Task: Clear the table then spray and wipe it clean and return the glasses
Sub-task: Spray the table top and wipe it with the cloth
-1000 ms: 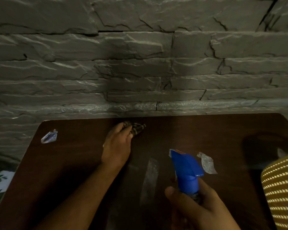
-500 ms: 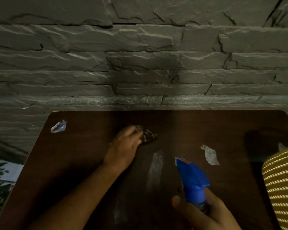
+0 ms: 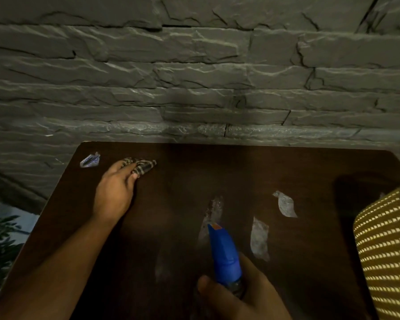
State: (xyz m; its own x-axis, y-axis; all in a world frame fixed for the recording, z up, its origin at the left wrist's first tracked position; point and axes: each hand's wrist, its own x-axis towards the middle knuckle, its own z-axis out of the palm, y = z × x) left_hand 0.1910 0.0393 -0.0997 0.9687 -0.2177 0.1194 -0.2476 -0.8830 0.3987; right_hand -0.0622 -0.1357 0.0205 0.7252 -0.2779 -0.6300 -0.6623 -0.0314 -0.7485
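By the scrap of wrapper [image 3: 90,160], my left hand [image 3: 116,190] presses the checked cloth [image 3: 141,165] flat on the worktop [image 3: 240,172]. I should rub the wet streaks [image 3: 214,211] firmly (no glasses visible). My right hand [image 3: 243,294] grips the spray bottle [image 3: 224,255].

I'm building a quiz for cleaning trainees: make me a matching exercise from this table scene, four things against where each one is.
Things:
1. checked cloth
2. spray bottle
3. crumpled wrapper
4. woven lampshade

Places:
A. far left corner of the table
B. right edge of the view
C. under the left hand
D. gripped in the right hand

Pairs: 1-C, 2-D, 3-A, 4-B
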